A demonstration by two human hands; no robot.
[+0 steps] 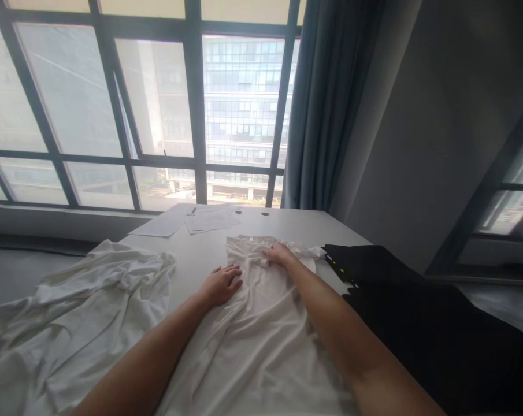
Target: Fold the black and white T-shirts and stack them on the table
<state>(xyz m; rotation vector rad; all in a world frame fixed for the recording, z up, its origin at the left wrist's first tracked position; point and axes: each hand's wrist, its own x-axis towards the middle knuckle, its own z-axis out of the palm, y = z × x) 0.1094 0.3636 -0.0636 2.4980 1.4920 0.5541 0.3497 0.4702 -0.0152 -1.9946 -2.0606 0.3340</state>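
One white garment (265, 341) is laid on one table (296, 222), between one white heap (83, 306) and one black heap (400, 312) of cloth. It is pressed by the left hand (220, 285), fingers apart; by the right hand (278, 254), whether pinched cannot be told.

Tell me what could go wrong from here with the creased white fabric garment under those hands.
The flat left hand could press wrinkles into the creased white fabric garment, which shows many folds.

If the right hand tugs, the garment's far right end might disturb the dark black cloth-like layer beside it.

The crumpled white cloth heap seems to overhang the white tabletop's left edge, so it might slip.
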